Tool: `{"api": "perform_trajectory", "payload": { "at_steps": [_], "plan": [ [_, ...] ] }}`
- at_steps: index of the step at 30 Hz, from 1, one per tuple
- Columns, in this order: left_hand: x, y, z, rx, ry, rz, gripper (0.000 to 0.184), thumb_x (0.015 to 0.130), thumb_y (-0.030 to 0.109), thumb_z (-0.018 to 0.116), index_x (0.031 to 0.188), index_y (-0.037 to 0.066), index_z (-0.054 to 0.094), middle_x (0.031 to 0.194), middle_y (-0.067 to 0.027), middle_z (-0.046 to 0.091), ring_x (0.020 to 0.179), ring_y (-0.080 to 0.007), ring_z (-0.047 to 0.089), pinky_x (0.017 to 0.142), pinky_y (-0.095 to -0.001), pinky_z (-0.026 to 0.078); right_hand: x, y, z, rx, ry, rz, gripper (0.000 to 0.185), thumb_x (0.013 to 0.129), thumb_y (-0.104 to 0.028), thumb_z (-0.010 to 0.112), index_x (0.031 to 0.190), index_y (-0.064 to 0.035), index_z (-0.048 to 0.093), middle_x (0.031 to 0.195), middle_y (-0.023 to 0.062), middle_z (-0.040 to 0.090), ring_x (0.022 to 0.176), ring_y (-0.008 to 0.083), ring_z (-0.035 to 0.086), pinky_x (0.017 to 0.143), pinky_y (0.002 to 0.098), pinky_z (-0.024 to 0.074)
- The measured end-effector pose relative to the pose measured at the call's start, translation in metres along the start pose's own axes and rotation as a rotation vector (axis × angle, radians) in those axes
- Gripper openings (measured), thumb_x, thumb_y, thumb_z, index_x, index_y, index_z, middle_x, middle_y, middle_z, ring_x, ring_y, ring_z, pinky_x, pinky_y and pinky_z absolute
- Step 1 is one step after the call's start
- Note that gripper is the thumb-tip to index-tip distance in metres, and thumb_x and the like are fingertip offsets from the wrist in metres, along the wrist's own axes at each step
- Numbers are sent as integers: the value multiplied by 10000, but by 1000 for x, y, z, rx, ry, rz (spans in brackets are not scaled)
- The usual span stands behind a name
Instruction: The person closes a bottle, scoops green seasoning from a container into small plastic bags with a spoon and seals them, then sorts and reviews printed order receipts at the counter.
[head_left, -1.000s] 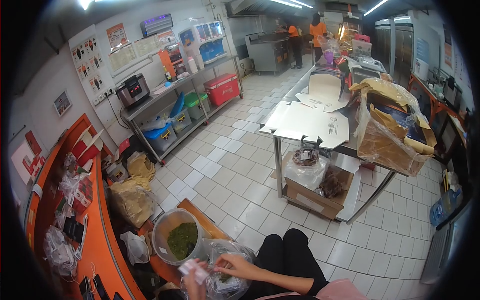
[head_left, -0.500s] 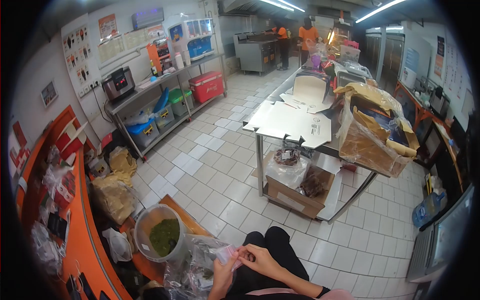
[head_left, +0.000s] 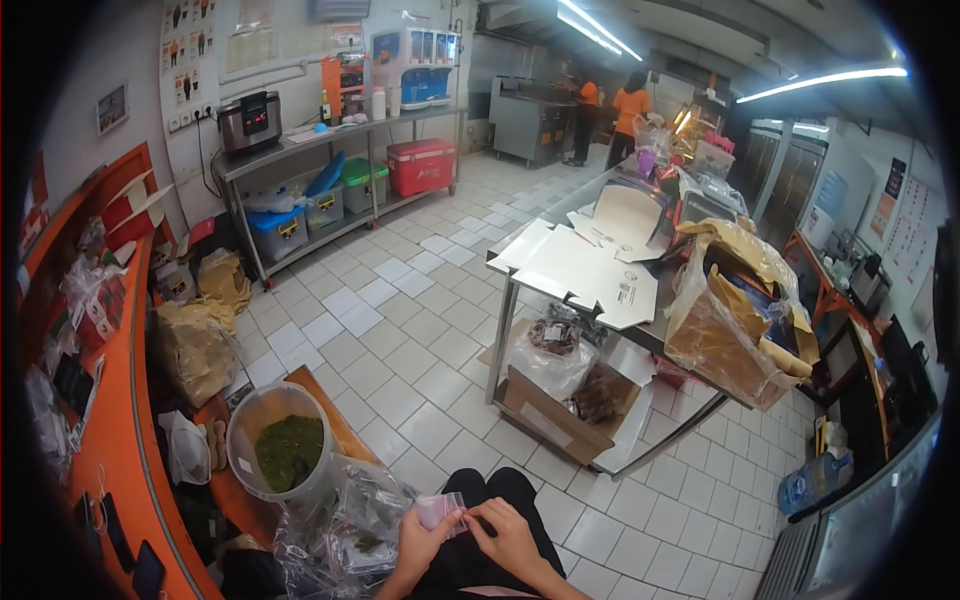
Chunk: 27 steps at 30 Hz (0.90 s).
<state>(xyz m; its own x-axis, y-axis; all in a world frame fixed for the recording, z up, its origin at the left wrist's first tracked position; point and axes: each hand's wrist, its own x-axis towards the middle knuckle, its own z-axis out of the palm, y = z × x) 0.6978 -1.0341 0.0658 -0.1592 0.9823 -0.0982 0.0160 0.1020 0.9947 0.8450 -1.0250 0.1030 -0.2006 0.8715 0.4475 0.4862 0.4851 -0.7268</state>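
Note:
Over my lap, my left hand (head_left: 424, 541) holds a small clear plastic bag with a pinkish tint (head_left: 438, 508), possibly a stack of them. The fingers of my right hand (head_left: 504, 533) are pinched together at the bag's right edge. To the left of my hands lies a large crumpled clear plastic bag (head_left: 345, 505), with a few green bits showing in it. Beyond that stands a translucent bucket (head_left: 238, 440) holding a chopped green leafy mass (head_left: 288, 450).
An orange counter (head_left: 150, 420) with phones runs along my left. Ahead, a steel table bears white cardboard sheets (head_left: 590, 272) and an opened carton (head_left: 715, 320); another carton (head_left: 560, 425) sits underneath. Two people in orange shirts (head_left: 630, 105) stand at the back near the stove.
My head view has shifted, so the room sits differently in frame. My right hand's fingers have moved slightly apart from my left hand, at the bag's edge.

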Motion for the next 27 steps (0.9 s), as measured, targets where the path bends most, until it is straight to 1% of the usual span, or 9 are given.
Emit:
{"api": "perform_trajectory", "payload": {
  "at_steps": [6,7,8,11,16,18,23,26,27],
  "plan": [
    [8,22,-6,-211,-81,-79,316,776,156,693,940,-41,508,771,-109,657,691,-147,633,625,-269,494,6,1,-23,138,65,243,63,797,-60,619,819,-6,597,696,78,559,564,140,536,512,234,414],
    [9,28,-10,114,-53,147,298,808,142,654,974,-21,466,760,-96,653,658,-149,630,596,-252,491,7,5,-27,116,119,245,68,799,-70,620,819,-7,604,685,71,563,556,120,525,515,229,407],
    [13,22,-15,112,-53,144,298,808,142,654,974,-21,466,760,-96,653,658,-149,630,596,-252,491,5,16,-31,72,166,237,52,805,-53,610,817,-3,606,706,68,586,573,119,557,524,216,430],
    [23,3,-25,-103,228,36,292,799,163,670,978,21,488,653,-38,584,558,-113,554,520,-256,443,4,38,-46,175,286,340,43,803,-41,617,812,0,608,721,69,607,598,117,593,546,208,463],
    [4,27,-7,191,-23,150,202,765,184,712,885,76,590,615,11,512,542,-63,459,496,-227,384,-5,24,-33,456,26,442,89,776,-49,662,814,5,602,728,80,618,614,96,604,561,203,479],
    [-4,35,4,201,-167,157,184,747,190,727,825,57,627,608,9,530,553,-64,489,527,-234,415,-8,14,-21,308,-102,345,91,777,-52,667,813,1,601,722,70,609,612,87,604,556,189,472],
    [-6,29,1,179,-199,213,166,766,150,690,871,24,663,809,-78,675,741,-152,653,656,-262,495,-5,-3,-18,515,-224,442,86,817,-5,616,849,65,577,767,73,605,694,127,628,606,220,510],
    [-12,38,-6,151,-200,165,161,770,149,687,876,28,672,813,-86,677,763,-152,657,661,-254,495,-6,6,-18,726,-263,466,81,825,2,603,867,64,575,791,79,606,691,136,629,618,236,518],
    [-11,29,-8,204,-195,267,155,766,134,664,884,33,654,815,-89,659,733,-204,659,631,-286,504,-6,8,-17,742,-289,457,71,836,7,586,869,65,565,804,74,595,706,132,621,617,235,510]
  ]
}}
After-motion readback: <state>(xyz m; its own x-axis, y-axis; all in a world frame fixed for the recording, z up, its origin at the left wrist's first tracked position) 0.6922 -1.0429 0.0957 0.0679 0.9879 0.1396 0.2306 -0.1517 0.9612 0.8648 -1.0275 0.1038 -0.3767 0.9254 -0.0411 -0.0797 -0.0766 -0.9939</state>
